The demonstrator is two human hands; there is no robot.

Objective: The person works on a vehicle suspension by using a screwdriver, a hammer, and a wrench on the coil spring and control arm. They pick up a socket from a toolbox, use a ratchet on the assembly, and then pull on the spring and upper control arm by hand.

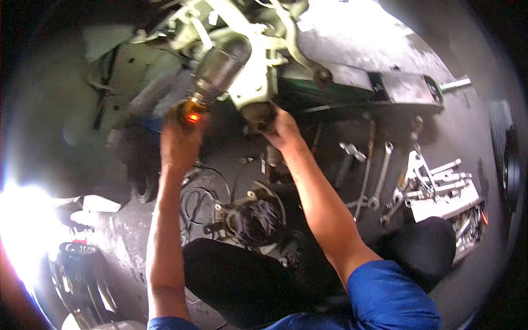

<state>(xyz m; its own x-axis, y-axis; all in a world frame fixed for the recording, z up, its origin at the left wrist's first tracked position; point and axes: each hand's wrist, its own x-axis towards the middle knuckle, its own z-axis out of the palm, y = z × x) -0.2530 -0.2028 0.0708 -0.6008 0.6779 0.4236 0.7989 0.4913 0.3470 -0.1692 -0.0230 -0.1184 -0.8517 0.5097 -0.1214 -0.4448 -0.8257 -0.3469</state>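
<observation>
My left hand [184,135] is raised at the upper centre-left, its fingers wrapped round a small object with an orange-red glow [193,117]. Just above it is a metal cylindrical part [220,69], tilted up to the right. To the right, my right hand [281,129] grips a dark round joint [258,114] at the lower end of a pale, brightly lit metal arm [253,77]. Its fingertips are partly hidden behind the joint.
Wrenches [383,173] lie on the dark floor at the right, beside a white tray [448,203] with sockets and tools. Below my hands are a cable [201,203] and a round hub part [258,220]. A bright light [25,236] glares at the left.
</observation>
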